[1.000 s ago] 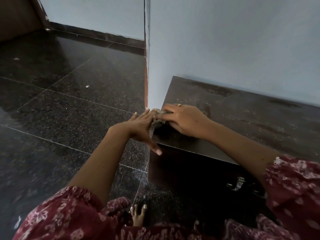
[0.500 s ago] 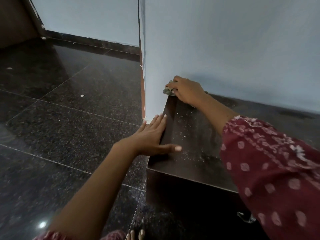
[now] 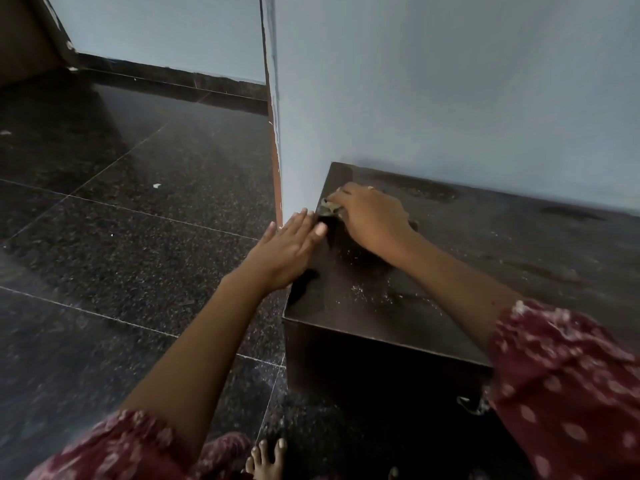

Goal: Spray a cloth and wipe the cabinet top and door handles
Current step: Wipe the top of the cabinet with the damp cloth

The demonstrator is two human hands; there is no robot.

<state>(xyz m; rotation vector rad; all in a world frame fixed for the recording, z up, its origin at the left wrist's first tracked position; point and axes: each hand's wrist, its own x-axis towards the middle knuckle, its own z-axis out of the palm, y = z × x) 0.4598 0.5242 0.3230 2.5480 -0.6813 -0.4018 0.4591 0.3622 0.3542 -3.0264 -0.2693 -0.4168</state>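
Note:
A low dark brown cabinet [image 3: 485,258] stands against the pale blue wall, its top dusty with pale specks. My right hand [image 3: 372,214] presses a small crumpled grey-green cloth [image 3: 329,208] onto the top near the left edge, a little in front of the back corner. Most of the cloth is hidden under the palm. My left hand [image 3: 292,244] lies flat with fingers together along the cabinet's left edge, just beside the cloth. A metal door handle [image 3: 472,403] shows on the dark front, partly behind my right sleeve.
A blue wall corner [image 3: 277,150] juts out just left of the cabinet. Dark speckled granite floor [image 3: 121,237] spreads to the left with a few white scraps. My bare toes [image 3: 266,459] are at the cabinet's foot.
My right hand has pulled the cloth from the back left corner toward me along the left edge. My left hand has slid forward along that edge to meet it.

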